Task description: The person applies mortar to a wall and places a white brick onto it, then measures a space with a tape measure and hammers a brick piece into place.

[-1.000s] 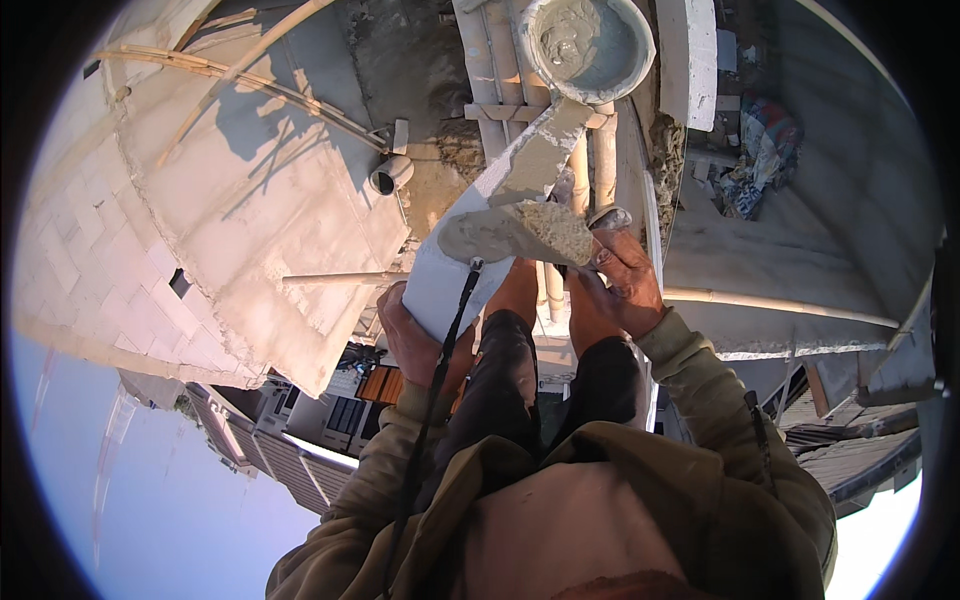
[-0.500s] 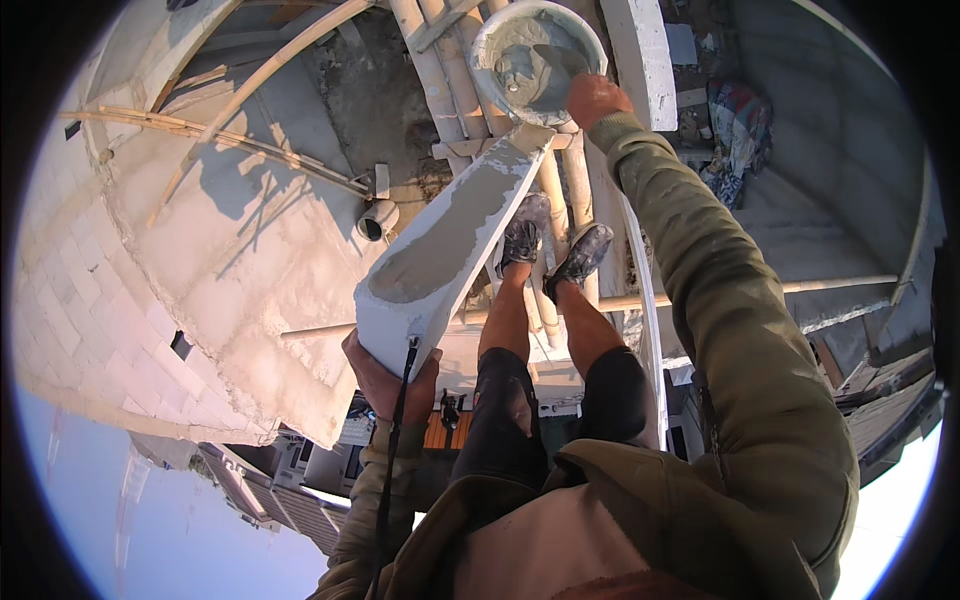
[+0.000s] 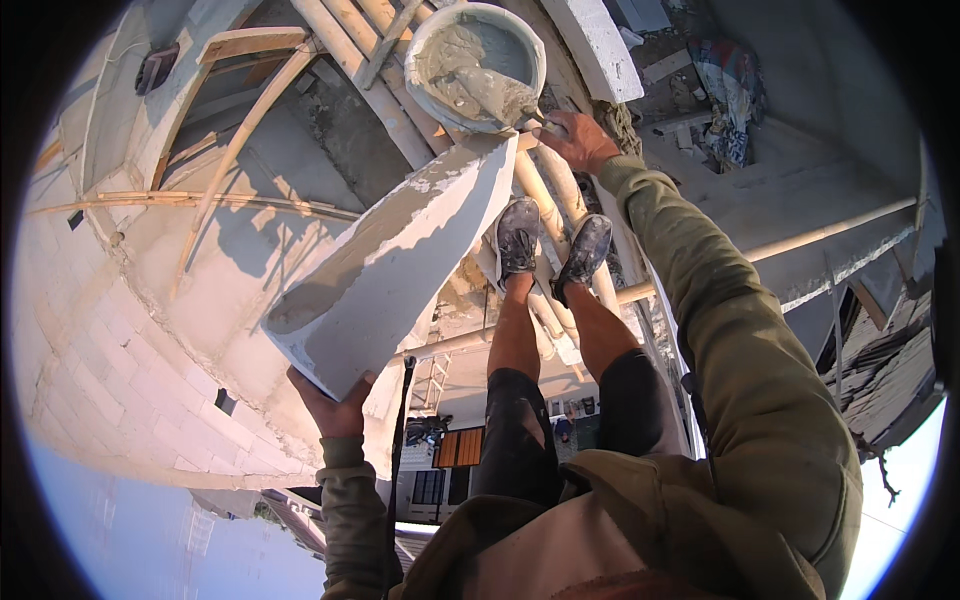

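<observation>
My left hand (image 3: 332, 405) is closed around the lower end of a long white trough-shaped piece (image 3: 400, 290), its thumb on the outer face. Grey mortar coats part of the trough's inside. The far end of the trough rests by a round bucket (image 3: 411, 82) of wet grey mortar. My right hand (image 3: 580, 142) grips the handle of a trowel (image 3: 492, 96) at the bucket's near right rim. Mortar covers most of the trowel blade, which lies over the bucket.
Bamboo poles (image 3: 548, 190) run beneath my feet, high above a lower level. A white block wall (image 3: 130, 390) curves along the left. A bent bamboo pole (image 3: 235, 150) stands out from it. At the upper right is a white beam (image 3: 595, 45) near a crumpled patterned cloth (image 3: 725, 95).
My left hand and the trough's lower end have swung left, and its side has turned toward me. My right hand has drawn back toward me, bringing the mortar-covered trowel into sight.
</observation>
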{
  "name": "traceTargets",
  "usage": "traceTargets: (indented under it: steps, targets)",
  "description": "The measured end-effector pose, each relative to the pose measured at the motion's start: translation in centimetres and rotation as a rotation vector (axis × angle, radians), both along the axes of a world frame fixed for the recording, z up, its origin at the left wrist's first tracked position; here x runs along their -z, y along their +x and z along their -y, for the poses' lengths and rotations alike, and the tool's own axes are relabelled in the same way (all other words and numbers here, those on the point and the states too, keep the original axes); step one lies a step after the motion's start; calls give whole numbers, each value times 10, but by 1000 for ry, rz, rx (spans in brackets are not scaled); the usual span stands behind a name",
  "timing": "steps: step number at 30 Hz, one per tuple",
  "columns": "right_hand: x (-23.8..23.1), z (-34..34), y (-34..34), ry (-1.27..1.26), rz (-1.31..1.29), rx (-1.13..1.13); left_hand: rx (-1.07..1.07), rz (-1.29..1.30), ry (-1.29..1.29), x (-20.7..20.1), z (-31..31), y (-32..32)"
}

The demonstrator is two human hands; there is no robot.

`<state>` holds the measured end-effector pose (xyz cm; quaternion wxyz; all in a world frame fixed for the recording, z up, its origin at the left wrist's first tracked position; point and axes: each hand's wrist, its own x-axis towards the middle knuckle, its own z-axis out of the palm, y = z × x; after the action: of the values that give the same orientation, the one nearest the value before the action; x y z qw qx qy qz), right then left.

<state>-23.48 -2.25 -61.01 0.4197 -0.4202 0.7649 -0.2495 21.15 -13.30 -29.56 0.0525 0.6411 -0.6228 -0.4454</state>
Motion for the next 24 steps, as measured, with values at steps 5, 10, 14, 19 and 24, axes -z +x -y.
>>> traceTargets:
  steps: [5,10,14,19,24]
  targets:
    - [-52,-101,31,109,39,314,-1,-18,8,3,-1,4]
    - [-23,-181,71,223,-35,770,-233,48,104,-2,-3,2]
    - [24,-193,73,480,164,667,-142,112,75,-3,7,39]
    - [145,-170,82,407,296,1067,-52,200,63,-7,-1,15]
    - [186,-95,47,304,497,1440,-70,253,147,-17,5,27]
